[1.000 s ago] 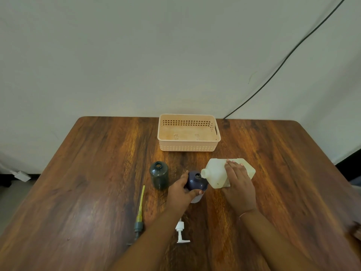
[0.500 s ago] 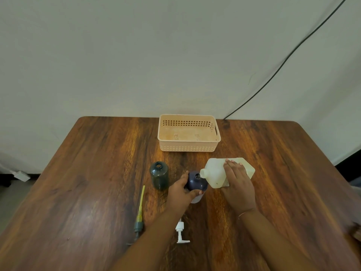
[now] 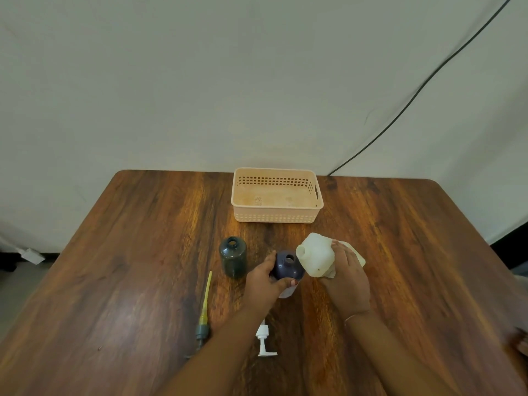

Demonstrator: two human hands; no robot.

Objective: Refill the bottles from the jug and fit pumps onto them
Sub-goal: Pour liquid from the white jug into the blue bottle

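Now the pale jug [image 3: 317, 254] hangs tilted on the person's side of the basket [image 3: 275, 217], its spout just beside the open mouth of the purple bottle [image 3: 287, 267]. The right hand [image 3: 347, 278] wraps its fingers over the jug's body. The left hand [image 3: 264, 284] curls round the purple bottle's shoulder. Whether liquid runs cannot be told. The green bottle [image 3: 233, 257] stands upright, nearer the person than the basket's left end, its mouth open. Farther from the basket lie the yellow-tubed pump [image 3: 205, 310] and the white pump [image 3: 264, 340]. Against half a second ago, the jug's back end sits higher and its tilt is steeper, while both bottles have kept their places.
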